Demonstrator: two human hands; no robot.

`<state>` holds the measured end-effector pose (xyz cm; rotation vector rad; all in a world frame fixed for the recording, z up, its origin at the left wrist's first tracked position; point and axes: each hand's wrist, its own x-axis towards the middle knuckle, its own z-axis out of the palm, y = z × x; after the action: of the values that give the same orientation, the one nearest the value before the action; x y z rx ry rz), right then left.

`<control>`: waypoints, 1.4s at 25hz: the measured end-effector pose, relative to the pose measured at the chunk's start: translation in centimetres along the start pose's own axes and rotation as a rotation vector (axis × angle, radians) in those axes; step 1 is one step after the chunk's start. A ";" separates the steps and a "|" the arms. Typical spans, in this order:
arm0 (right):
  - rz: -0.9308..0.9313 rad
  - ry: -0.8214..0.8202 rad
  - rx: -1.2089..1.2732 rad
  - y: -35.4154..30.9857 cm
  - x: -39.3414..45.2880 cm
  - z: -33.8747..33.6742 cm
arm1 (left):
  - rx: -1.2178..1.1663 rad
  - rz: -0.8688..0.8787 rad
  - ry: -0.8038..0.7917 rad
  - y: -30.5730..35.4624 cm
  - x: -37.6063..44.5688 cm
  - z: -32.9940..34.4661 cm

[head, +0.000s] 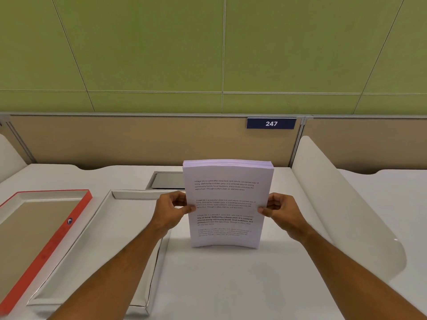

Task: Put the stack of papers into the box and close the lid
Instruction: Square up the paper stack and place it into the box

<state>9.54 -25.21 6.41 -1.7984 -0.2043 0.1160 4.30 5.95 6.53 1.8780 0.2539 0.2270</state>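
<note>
A thick stack of printed white papers (226, 197) stands upright on its bottom edge on the white desk, right of centre. My left hand (171, 210) grips its left side and my right hand (280, 210) grips its right side. Just left of the stack lies the open white box (97, 229), shallow and empty, with my left forearm over its right wall. Further left lies the lid (76, 211), upside down, with an orange-red rim and a brown inside.
A white curved divider (342, 204) rises along the right of the desk. A grey cable hatch (167, 180) sits behind the papers by the tan partition, which carries a blue sign (271, 123) reading 247.
</note>
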 end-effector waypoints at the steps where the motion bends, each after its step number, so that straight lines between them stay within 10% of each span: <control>1: -0.011 -0.007 0.002 -0.4 0.0 -0.1 | -0.008 0.003 -0.002 0.3 -0.1 -0.2; 20: -0.022 -0.090 0.166 -9.4 1.4 7.4 | -0.216 -0.039 0.104 4.1 -1.8 -11.5; 35: 0.491 0.088 0.072 -7.2 3.0 29.8 | -0.128 -0.432 -0.017 -8.2 4.3 -26.0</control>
<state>6.37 5.41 6.44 -1.7453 0.3048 0.3865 0.61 33.26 7.01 1.6522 0.6094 -0.0665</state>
